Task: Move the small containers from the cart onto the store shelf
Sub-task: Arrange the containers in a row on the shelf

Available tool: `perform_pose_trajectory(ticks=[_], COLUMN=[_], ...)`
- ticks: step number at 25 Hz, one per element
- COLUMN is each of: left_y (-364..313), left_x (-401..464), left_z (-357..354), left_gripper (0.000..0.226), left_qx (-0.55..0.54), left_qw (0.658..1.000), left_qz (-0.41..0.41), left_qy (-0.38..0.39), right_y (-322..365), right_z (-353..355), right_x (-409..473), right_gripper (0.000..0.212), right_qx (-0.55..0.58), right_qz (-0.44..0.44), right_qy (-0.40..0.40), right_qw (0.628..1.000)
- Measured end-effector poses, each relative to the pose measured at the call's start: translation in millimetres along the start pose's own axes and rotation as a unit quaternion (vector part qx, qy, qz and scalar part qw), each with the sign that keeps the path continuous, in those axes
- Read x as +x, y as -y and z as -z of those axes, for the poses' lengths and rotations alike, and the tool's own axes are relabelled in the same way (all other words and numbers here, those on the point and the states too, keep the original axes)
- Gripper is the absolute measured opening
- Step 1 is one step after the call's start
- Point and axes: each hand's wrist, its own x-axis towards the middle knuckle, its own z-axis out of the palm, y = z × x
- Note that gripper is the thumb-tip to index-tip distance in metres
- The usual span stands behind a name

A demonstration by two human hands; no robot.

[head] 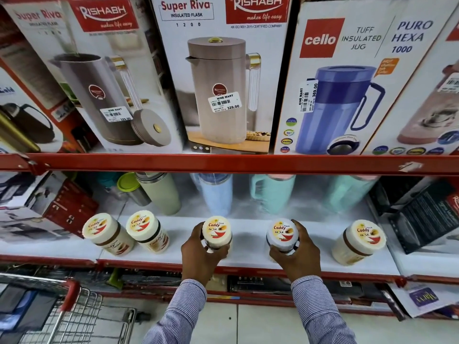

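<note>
1. Each hand is wrapped around one small container. The left hand [198, 254] grips the left-held container [216, 233] from below and from its near side, thumb up along the left wall. The right hand [298, 252] cups the right-held container [282, 235] the same way, with the fingers [301, 229] curling over its right side.

2. Both held containers sit directly ahead of their palms, lids facing up toward the person, long axes upright. Their bases look to be at or just above the white shelf [250, 247]; I cannot tell whether they are already resting on it.

3. Three more containers stand on the same shelf: two close together [125, 232] well to the left of the left hand, and one [360, 240] off to the right of the right hand, all apart from the held pair.

4. The relation that matters next: the held containers already stand in the gap between those neighbours, side by side with free shelf between them, so each hand should only need to let go and draw straight back toward the person.

5. The cart [72, 309] lies below and left, nearer the left hand, which looks best placed to reach back for another. I cannot see what remains inside it.

6. Taller tumblers [272, 192] stand beyond the fingertips, near the shelf's back.
</note>
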Motion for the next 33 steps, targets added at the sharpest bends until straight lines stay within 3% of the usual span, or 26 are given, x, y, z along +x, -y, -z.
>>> perform_pose_trajectory(ticks=[11,15,18,20,23,29,31,33], left_y=[-1.8,-3.1,2.3,8.9,19.3,48.3,67.0,90.0], left_x=[-2.5,-3.2,-4.6,-5.4,-6.5,3.7,17.9,37.7], left_z=[0.4,6.1,22.1,43.0,87.1,177.0,205.4,228.0], left_gripper=[0.07,0.077,0.098,0.094,0.068,0.035,0.033,0.044], left_qx=[-0.01,0.011,0.039,0.038,0.021,0.012,-0.004,-0.03], left_qw=[1.0,1.0,0.998,0.998,1.0,0.987,0.981,0.977], left_qz=[-0.002,-0.002,0.014,0.012,0.004,-0.011,-0.015,-0.016], left_qy=[0.002,0.017,0.047,0.042,-0.014,-0.159,-0.195,-0.212], right_y=[1.5,2.5,17.3,34.6,66.7,118.4,134.2,141.9], right_z=[-3.9,-7.5,-10.7,-14.1,-28.9,-79.2,-112.7,-160.6], right_x=[-1.5,-1.5,-15.6,-26.5,-42.4,-78.9,-93.7,-100.5], right_gripper=[0.084,0.096,0.101,0.093,0.07,0.029,0.026,0.039], right_qx=[-0.006,-0.017,-0.029,-0.01,0.041,0.083,0.103,0.097], right_qz=[-0.012,-0.02,0.026,0.096,0.182,0.274,0.283,0.261], right_qy=[-0.011,-0.011,-0.078,-0.141,-0.204,-0.205,-0.159,-0.055], right_qw=[1.0,1.0,0.996,0.985,0.961,0.936,0.94,0.959])
